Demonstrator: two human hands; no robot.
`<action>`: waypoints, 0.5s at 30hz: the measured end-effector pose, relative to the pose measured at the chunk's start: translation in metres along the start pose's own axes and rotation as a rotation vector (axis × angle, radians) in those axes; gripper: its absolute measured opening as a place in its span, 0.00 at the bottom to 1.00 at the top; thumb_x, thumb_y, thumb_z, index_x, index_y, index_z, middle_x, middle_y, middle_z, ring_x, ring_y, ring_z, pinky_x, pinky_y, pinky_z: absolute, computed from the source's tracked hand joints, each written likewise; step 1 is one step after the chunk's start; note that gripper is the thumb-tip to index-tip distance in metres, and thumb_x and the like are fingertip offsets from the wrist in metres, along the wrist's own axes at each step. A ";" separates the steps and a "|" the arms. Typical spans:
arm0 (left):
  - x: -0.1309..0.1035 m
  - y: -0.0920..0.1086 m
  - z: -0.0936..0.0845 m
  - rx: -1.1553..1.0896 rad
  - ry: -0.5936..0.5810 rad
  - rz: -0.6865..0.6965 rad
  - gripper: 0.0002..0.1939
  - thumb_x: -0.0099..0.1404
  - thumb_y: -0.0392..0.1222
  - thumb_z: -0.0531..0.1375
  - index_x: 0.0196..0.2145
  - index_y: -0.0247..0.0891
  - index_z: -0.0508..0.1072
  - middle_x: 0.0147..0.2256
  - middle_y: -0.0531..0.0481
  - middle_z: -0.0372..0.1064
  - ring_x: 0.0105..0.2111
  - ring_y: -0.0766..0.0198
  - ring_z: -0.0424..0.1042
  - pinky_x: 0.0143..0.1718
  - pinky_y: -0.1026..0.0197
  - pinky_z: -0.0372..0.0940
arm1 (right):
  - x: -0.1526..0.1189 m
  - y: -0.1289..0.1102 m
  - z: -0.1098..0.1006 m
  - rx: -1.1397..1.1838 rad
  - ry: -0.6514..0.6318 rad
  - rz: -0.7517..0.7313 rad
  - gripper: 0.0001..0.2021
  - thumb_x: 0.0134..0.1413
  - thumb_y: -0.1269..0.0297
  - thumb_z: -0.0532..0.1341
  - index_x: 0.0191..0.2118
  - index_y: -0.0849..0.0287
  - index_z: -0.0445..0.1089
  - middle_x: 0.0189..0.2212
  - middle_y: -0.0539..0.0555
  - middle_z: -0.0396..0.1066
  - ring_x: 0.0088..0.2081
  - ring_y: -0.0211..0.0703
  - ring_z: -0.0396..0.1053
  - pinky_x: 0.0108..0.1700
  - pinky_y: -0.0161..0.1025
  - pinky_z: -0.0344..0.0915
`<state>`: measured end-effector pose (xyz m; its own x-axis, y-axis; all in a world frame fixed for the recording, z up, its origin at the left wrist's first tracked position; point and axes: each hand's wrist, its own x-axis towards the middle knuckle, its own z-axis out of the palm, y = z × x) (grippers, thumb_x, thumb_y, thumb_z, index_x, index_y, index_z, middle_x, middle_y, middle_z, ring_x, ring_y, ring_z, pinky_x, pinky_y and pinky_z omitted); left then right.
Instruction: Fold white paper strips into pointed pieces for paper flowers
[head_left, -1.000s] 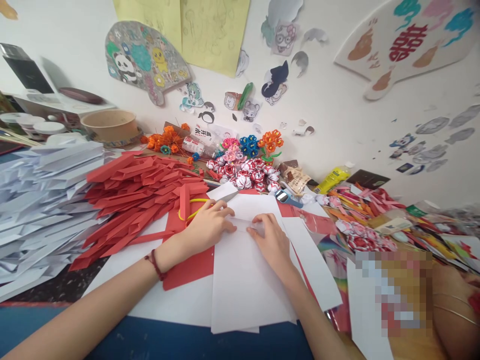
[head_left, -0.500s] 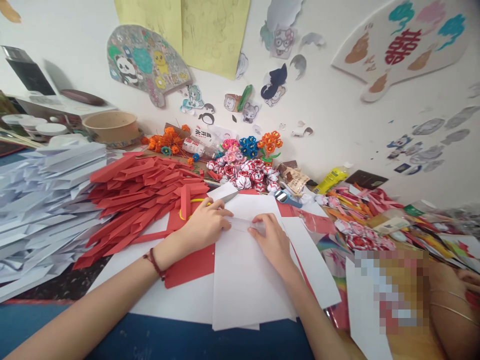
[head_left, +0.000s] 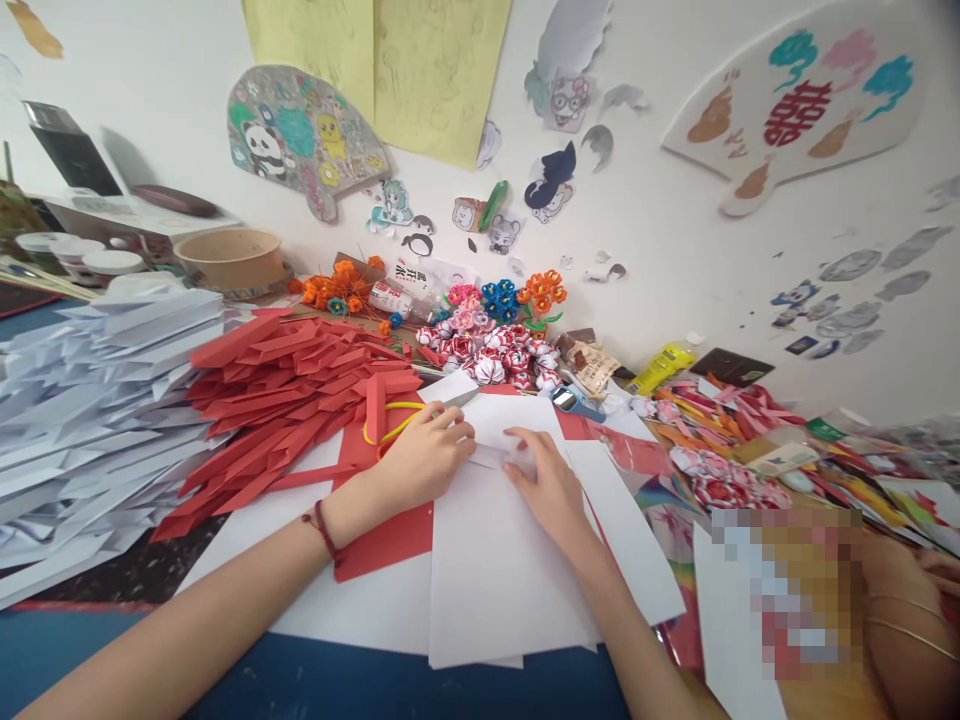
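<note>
My left hand (head_left: 429,450) is closed in a pinch on the left end of a small folded white paper strip (head_left: 491,457). At the strip's right end is my right hand (head_left: 549,485), its thumb and forefinger apart. Whether the right fingers touch the strip is hard to make out. Both hands are over a stack of white paper sheets (head_left: 510,580). Under my left wrist lies a red sheet (head_left: 386,545). Just behind my left hand are yellow-handled scissors (head_left: 390,425), partly covered by the hand.
At left are piles of folded white paper strips (head_left: 97,420) and folded red paper strips (head_left: 292,400). Red-and-white paper flowers (head_left: 499,355) and a blue watch (head_left: 576,402) lie behind the sheets. Another person's arm (head_left: 907,620) rests at right.
My right thumb and forefinger have opened apart at the strip's right end. My left hand keeps its pinch, turned slightly. The whole view has shifted a little.
</note>
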<state>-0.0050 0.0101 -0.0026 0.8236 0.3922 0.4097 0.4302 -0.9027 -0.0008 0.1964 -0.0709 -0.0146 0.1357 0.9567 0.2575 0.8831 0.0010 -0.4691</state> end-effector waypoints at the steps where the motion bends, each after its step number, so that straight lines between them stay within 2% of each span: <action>1: 0.000 0.001 0.000 0.008 -0.009 0.035 0.10 0.65 0.30 0.52 0.37 0.37 0.72 0.41 0.45 0.72 0.47 0.55 0.61 0.49 0.50 0.51 | -0.001 -0.001 0.000 -0.015 -0.002 -0.024 0.16 0.55 0.65 0.57 0.50 0.47 0.66 0.45 0.49 0.66 0.37 0.41 0.69 0.35 0.36 0.61; 4: 0.001 0.005 0.000 0.015 -0.035 0.091 0.10 0.66 0.30 0.51 0.38 0.36 0.71 0.35 0.44 0.71 0.45 0.55 0.62 0.48 0.52 0.52 | -0.005 -0.002 0.002 -0.085 0.010 -0.095 0.10 0.59 0.64 0.55 0.43 0.49 0.71 0.43 0.49 0.67 0.33 0.38 0.69 0.35 0.36 0.60; 8: 0.003 0.006 0.006 0.022 -0.042 0.057 0.10 0.68 0.32 0.49 0.39 0.35 0.70 0.29 0.45 0.69 0.38 0.57 0.64 0.45 0.53 0.53 | -0.007 -0.003 0.004 -0.153 0.006 -0.180 0.14 0.64 0.64 0.50 0.39 0.51 0.73 0.40 0.49 0.69 0.33 0.38 0.69 0.33 0.35 0.59; 12: 0.007 0.006 0.017 -0.041 0.004 -0.078 0.11 0.70 0.36 0.49 0.40 0.37 0.71 0.32 0.47 0.69 0.37 0.60 0.64 0.43 0.55 0.53 | -0.006 -0.003 0.006 -0.138 0.024 -0.173 0.13 0.63 0.64 0.51 0.34 0.53 0.73 0.39 0.49 0.70 0.34 0.37 0.68 0.33 0.35 0.58; 15: 0.010 0.006 0.021 -0.077 0.032 -0.159 0.09 0.69 0.38 0.51 0.39 0.38 0.71 0.36 0.47 0.69 0.41 0.59 0.63 0.42 0.55 0.53 | -0.004 -0.005 0.008 -0.096 0.054 -0.076 0.12 0.62 0.60 0.53 0.32 0.53 0.72 0.37 0.49 0.70 0.30 0.37 0.67 0.32 0.36 0.57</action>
<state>0.0137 0.0121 -0.0178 0.7348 0.5259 0.4284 0.5230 -0.8414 0.1359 0.1880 -0.0720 -0.0197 0.0887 0.9379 0.3354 0.9303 0.0423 -0.3644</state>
